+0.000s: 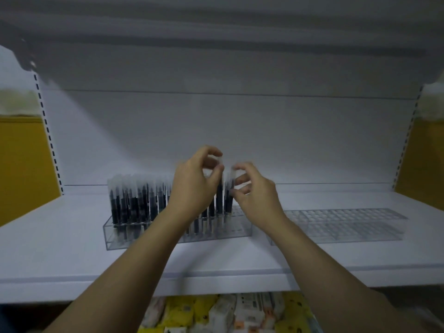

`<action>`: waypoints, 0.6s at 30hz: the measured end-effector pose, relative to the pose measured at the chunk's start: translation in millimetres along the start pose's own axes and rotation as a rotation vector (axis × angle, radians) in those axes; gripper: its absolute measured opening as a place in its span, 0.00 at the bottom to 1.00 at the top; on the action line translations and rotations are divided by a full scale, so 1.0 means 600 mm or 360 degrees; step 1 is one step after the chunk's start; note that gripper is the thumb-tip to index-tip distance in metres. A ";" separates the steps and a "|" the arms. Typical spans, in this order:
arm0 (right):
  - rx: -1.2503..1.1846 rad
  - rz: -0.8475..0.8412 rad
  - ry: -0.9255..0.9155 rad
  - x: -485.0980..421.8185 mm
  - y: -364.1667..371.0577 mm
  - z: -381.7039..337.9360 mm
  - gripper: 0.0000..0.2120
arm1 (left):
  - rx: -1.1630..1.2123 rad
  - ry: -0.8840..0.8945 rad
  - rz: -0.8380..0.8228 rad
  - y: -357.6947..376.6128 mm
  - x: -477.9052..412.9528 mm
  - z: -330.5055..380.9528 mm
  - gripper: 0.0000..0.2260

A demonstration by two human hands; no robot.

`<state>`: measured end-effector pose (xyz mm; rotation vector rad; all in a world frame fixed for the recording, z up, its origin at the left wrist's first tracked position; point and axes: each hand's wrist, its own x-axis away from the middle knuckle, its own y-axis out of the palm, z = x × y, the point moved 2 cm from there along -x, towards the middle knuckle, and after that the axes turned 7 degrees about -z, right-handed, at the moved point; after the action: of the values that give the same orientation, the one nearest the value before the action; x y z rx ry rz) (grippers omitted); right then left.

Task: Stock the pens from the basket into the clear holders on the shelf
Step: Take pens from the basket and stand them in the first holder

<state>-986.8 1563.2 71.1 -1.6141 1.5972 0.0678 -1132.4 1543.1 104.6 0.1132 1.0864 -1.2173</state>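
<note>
One white shelf (72, 260) across the whole width, with yellow and white packets (228, 313) on the level below. On top, side by side with a gap between, two clear holders: right holder (348, 224) showing only its grid of holes, left holder (115, 239) packed along its left part with a row of pens (134, 200), upright, dark-bodied, frosted caps up. Above the left holder's right end, both hands close together but not touching. Left hand (194, 186) pinching the capped top of one upright pen (219, 200), lower end down in the holder. Right hand (257, 195) just beside, thumb and forefinger curled around a neighbouring pen (228, 200), likewise standing in the holder. Fingertips blurred.
</note>
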 end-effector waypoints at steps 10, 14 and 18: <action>0.0477 -0.0468 0.0075 0.024 -0.003 0.007 0.34 | -0.0412 -0.0118 -0.0114 0.022 -0.002 -0.019 0.08; 0.0500 -0.0493 0.0051 0.030 -0.004 0.008 0.37 | -0.0592 -0.0134 -0.0148 0.021 -0.002 -0.017 0.07; 0.0481 -0.0524 0.0084 0.036 -0.004 0.006 0.39 | -0.0689 -0.0140 -0.0220 0.023 0.002 -0.013 0.08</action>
<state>-978.6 1547.8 57.7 -1.6235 1.2876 -0.3751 -1126.4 1552.4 93.2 -0.3495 1.2711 -1.0715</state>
